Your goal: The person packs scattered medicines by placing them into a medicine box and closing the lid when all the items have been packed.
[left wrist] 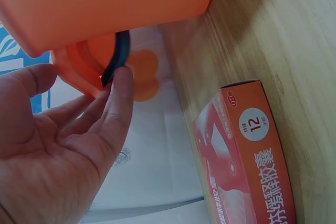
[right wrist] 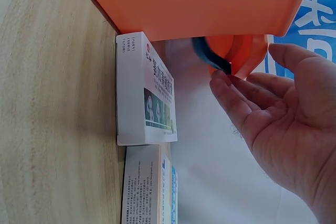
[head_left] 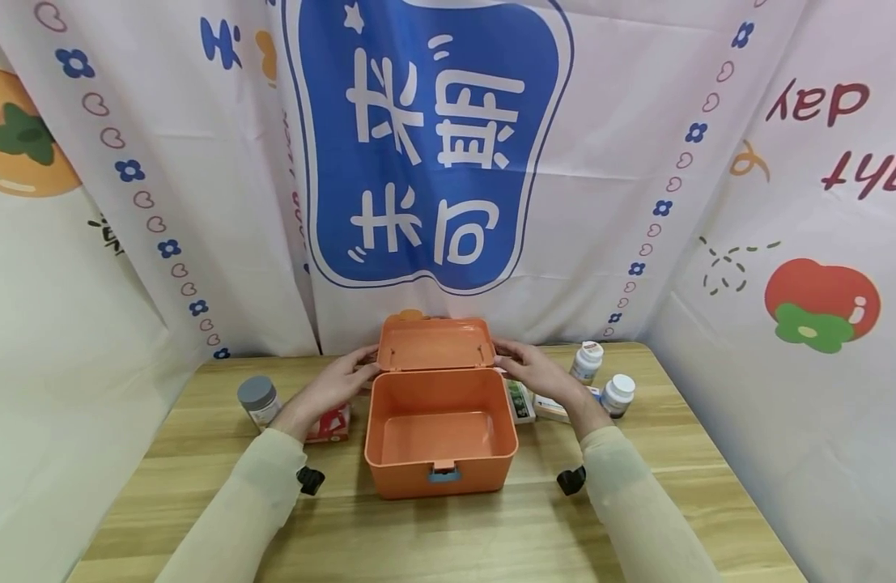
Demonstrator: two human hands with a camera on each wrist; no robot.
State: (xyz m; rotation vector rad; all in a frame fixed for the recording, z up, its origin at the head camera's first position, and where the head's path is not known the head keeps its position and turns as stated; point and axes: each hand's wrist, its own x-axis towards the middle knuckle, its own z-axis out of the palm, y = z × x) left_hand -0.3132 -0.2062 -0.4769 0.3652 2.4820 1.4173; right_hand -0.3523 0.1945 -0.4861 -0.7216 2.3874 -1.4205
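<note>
An orange plastic box (head_left: 389,478) stands on the table with its hinged lid (head_left: 436,344) swung up at the back. Nothing lies inside it, and a blue latch (head_left: 443,475) sits on its front. My left hand (head_left: 338,382) holds the lid's left edge, thumb in front and fingers behind. On the opposite edge my right hand (head_left: 538,374) grips the lid the same way. Behind the box, a dark blue carry handle (left wrist: 121,53) hangs from the lid, close to the fingertips of both hands.
Left of the box are a red medicine box (left wrist: 247,145) and a grey-capped bottle (head_left: 258,397). To the right stand a white medicine box (right wrist: 134,87), another carton (right wrist: 142,182) and two white bottles, one further back (head_left: 587,362) and one nearer (head_left: 617,395). A printed curtain (head_left: 600,202) hangs behind.
</note>
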